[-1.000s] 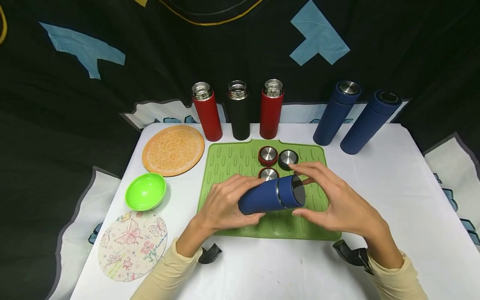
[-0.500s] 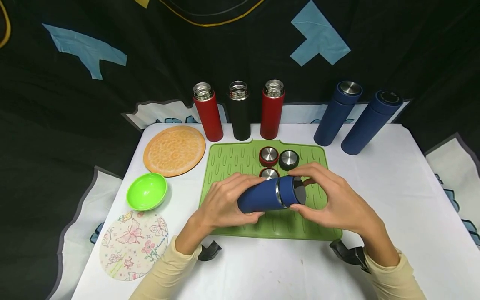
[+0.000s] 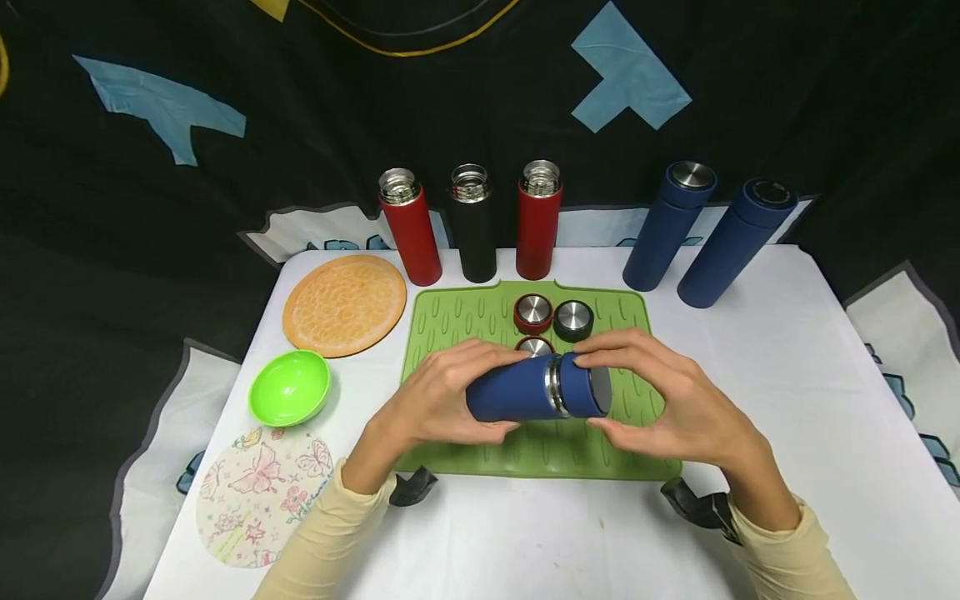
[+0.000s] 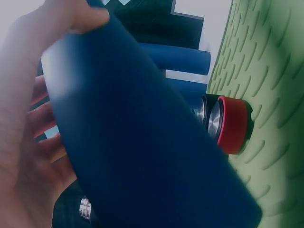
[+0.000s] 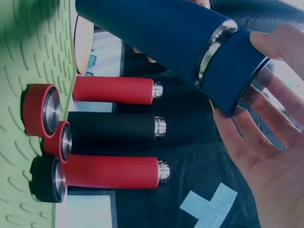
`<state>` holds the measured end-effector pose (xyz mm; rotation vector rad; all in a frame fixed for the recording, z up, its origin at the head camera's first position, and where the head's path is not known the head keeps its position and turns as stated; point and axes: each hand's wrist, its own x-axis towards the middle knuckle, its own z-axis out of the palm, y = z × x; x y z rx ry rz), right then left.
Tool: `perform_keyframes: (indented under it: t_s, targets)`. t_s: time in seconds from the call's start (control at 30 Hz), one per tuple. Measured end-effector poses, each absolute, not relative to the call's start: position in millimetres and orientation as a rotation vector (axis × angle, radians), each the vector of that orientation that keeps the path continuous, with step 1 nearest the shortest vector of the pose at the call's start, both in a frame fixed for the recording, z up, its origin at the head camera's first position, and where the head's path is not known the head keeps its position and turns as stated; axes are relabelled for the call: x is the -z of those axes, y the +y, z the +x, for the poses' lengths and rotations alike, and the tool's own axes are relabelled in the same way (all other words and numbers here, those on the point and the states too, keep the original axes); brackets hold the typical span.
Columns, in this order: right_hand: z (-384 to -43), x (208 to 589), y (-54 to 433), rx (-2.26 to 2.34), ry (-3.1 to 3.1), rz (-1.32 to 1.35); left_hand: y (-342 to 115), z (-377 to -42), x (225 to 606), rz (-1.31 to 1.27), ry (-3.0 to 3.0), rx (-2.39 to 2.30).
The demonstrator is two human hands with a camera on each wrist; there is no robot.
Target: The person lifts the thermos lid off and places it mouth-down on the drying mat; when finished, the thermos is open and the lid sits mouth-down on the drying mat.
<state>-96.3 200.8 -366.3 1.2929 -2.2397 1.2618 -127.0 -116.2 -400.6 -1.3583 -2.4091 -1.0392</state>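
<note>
My left hand (image 3: 438, 396) grips the body of a blue thermos flask (image 3: 510, 392), held nearly level above a green ridged mat (image 3: 442, 333). Fingers and thumb of my right hand (image 3: 667, 404) pinch the flask's blue lid (image 3: 581, 385). Between lid and body shows a band of steel neck (image 5: 213, 47), clearest in the right wrist view. On the mat behind the flask stand two red-rimmed lids (image 3: 534, 309) and a black-rimmed lid (image 3: 573, 320), steel tops up. The flask partly hides the nearer red one. In the left wrist view the flask body (image 4: 137, 123) fills the middle.
Two red flasks (image 3: 412, 237) and a black flask (image 3: 474, 237) stand lidless along the back edge. Two lidded blue flasks (image 3: 670, 227) are at back right. At left lie an orange round mat (image 3: 345, 304), a green bowl (image 3: 288, 387) and a butterfly-patterned disc (image 3: 262, 500).
My right fingers have come from beside the lid onto it. The lid has shifted a little away from the body, so more steel neck shows. My left hand keeps its grip.
</note>
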Motion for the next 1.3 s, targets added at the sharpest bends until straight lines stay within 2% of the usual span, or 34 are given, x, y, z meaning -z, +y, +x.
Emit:
perform_keyframes:
  t_s: [0.2,0.43,0.7,0.9,1.3]
  targets:
    - [-99,367,207,-1.304,-2.141,1.313,-122,-137,401,-1.331,-2.455,1.178]
    - [-105,377,217,-1.229,-2.196,1.161,-120,-158,393,-1.192,-2.385,1.393]
    - [-116,407,228,-1.222,-2.427,1.003,-85,-201,385,-1.103,-2.286,1.527]
    - [-127,428,235,-1.161,-2.553,0.946,-51,-236,385,-1.132,-2.204,1.543]
    - [-148,461,229,-1.136,-2.853,0.912,7,-293,402,-0.979,-2.367,1.726]
